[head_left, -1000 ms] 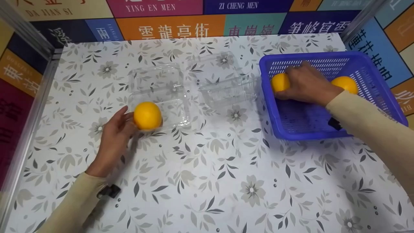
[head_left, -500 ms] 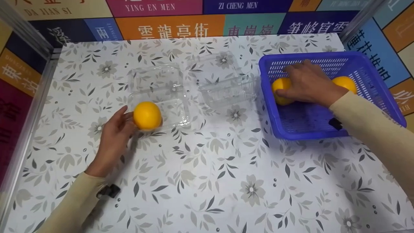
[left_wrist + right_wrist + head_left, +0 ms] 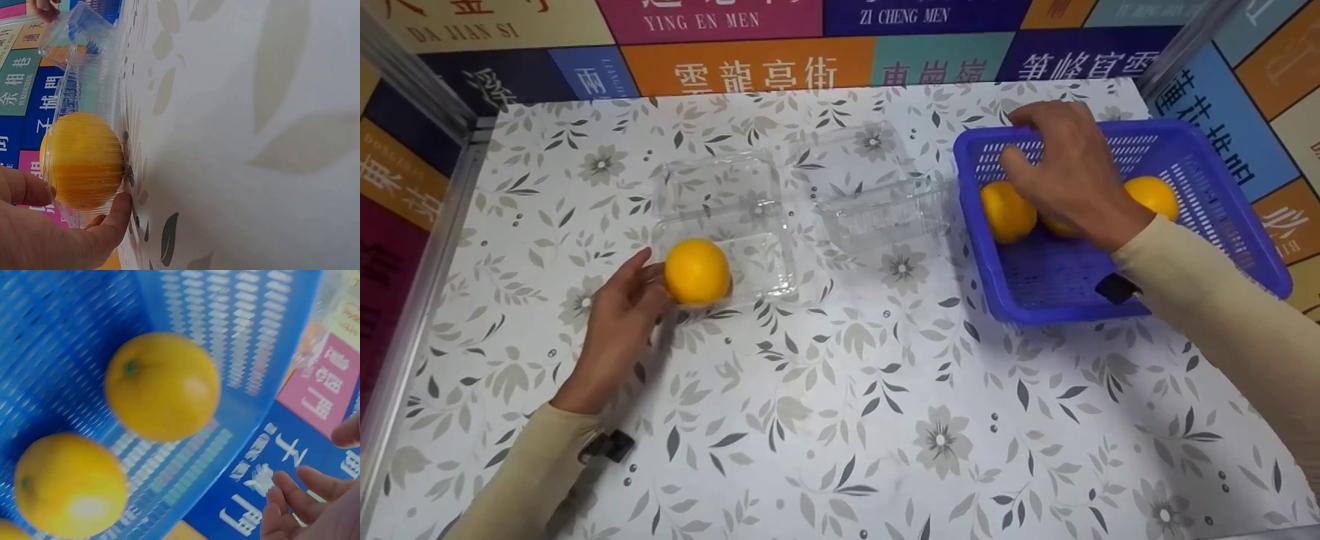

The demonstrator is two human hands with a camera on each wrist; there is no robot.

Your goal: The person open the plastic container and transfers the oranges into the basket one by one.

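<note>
On the left, a clear plastic clamshell box [image 3: 761, 262] lies spread open, with one orange [image 3: 697, 271] in its near-left part. My left hand [image 3: 622, 315] holds that box at its left end; in the left wrist view the fingers and thumb bracket the box wall beside the orange [image 3: 84, 160]. Over the blue-purple basket [image 3: 1005, 304] hovers my right hand [image 3: 1069, 165], fingers spread and holding nothing. Inside the basket are an orange [image 3: 1007, 214] by the left wall, a second partly hidden under the hand, and another orange [image 3: 1153, 196] behind the wrist.
A second clear plastic box [image 3: 885, 217] stands, lid raised, between the first box and the basket. Flower-patterned covering lies on the table [image 3: 810, 420]. Colourful panels with lettering [image 3: 757, 67] wall in the back and sides.
My right hand has let go of the orange by the basket's left wall and risen above it, uncovering more of the fruit. My left hand stays at the box.
</note>
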